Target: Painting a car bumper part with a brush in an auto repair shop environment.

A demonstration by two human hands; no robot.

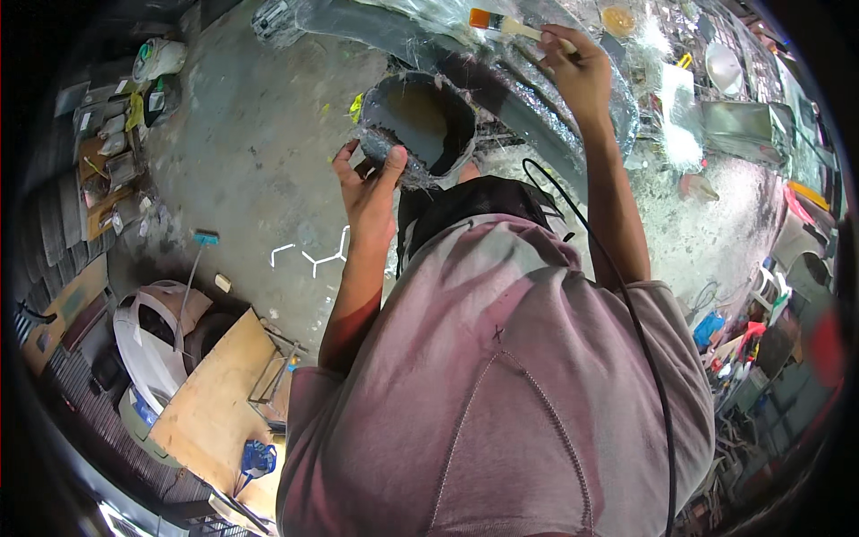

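My left hand (369, 188) grips the crusted near-left edge of a dark, round bucket (461, 112), thumb and fingers closed on the rough lip. The bucket tilts so its inside shows, with a brownish pool of liquid and dark residue on the wall. Farther right, my right hand (583, 79) pinches the pale handle of a paintbrush (512, 26). Its orange end points left, over a long curved grey panel (528, 98). Part of that panel looks wet and shiny, and loose fibre strands cling to it.
White fibre matting (682, 116) and a white bowl (723, 69) are at right, with a yellowish round container (617, 20) nearby. A black cable (617, 277) runs down over my shirt. At left, a broom (206, 239), a plywood board (215, 385) and cluttered shelves line the floor.
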